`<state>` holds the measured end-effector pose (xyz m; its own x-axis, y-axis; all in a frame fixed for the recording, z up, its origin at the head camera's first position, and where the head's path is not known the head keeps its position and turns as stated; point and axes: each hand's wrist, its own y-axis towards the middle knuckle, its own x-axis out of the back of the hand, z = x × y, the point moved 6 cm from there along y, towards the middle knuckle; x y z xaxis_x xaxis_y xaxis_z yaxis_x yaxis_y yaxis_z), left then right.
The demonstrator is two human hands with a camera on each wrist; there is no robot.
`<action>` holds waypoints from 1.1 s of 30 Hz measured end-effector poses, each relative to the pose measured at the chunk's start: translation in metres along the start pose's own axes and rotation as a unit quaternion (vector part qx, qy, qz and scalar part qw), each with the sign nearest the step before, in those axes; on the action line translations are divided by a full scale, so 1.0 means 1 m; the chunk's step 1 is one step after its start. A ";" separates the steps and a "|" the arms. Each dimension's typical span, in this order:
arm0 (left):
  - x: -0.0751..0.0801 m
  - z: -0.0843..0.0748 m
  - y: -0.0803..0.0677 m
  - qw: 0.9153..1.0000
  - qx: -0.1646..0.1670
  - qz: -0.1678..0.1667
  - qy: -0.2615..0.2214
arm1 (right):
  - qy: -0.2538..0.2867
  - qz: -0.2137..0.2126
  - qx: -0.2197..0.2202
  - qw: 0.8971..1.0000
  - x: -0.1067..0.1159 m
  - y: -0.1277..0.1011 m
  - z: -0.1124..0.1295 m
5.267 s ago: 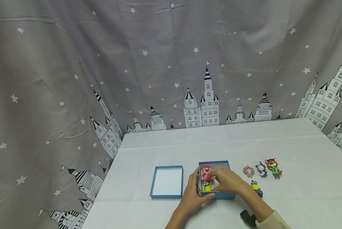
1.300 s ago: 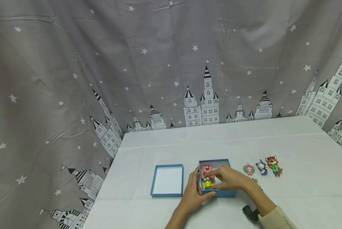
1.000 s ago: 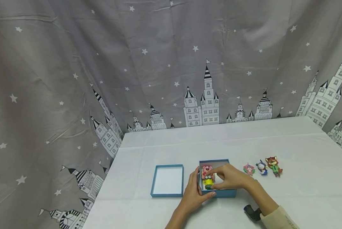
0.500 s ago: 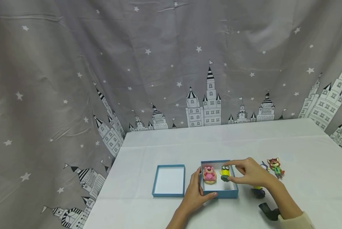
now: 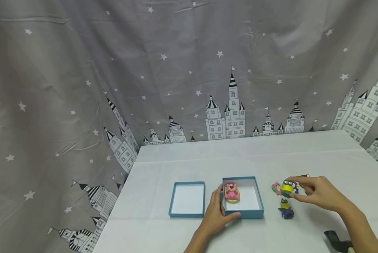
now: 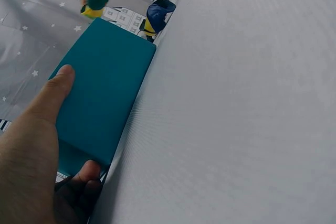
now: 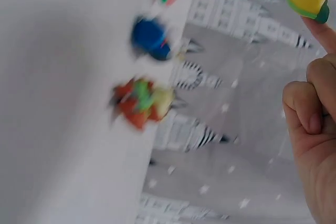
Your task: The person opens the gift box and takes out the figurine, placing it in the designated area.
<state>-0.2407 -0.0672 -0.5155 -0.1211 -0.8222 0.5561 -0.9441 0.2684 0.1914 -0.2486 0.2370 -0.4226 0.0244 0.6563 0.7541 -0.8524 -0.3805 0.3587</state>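
Observation:
My left hand (image 5: 215,215) grips the near left corner of the blue box (image 5: 247,214), its thumb along the front wall, as the left wrist view also shows. Inside, a pink bear figurine (image 5: 232,193) lies at the left, in a tan ring. My right hand (image 5: 320,192) pinches a yellow and green minion figurine (image 5: 286,188) between thumb and index finger, to the right of the box. Its other fingers are curled in the right wrist view. Below the held figurine, another minion figurine (image 5: 285,209) with a dark blue lower part lies on the table.
Left of the box lies its shallow lid (image 5: 187,215), white inside upward. Near my right hand are a pink star-shaped figurine (image 5: 275,188), a blue figurine (image 7: 150,38) and a fox figurine (image 7: 142,100). A grey castle-print curtain (image 5: 176,63) hangs behind the white table (image 5: 163,158).
My right hand lifted the yellow and green minion figurine out of the box and carried it right, over the other figurines. My left hand kept its grip on the box.

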 end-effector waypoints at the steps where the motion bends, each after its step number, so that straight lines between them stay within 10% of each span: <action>1: 0.000 0.000 0.000 1.000 0.000 0.001 -0.003 | 0.000 0.001 -0.010 1.000 0.002 -0.004 -0.005; 9: -0.002 0.001 0.000 1.000 0.002 0.002 -0.009 | 0.009 0.039 -0.073 0.997 0.005 -0.031 -0.039; 33: 0.000 0.000 0.000 1.000 0.005 0.002 0.000 | 0.085 0.150 -0.054 0.984 -0.022 -0.041 -0.060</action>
<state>-0.2405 -0.0674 -0.5153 -0.1257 -0.8213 0.5564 -0.9467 0.2669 0.1802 -0.2451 0.2771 -0.4866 -0.3171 0.6278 0.7109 -0.8582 -0.5090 0.0667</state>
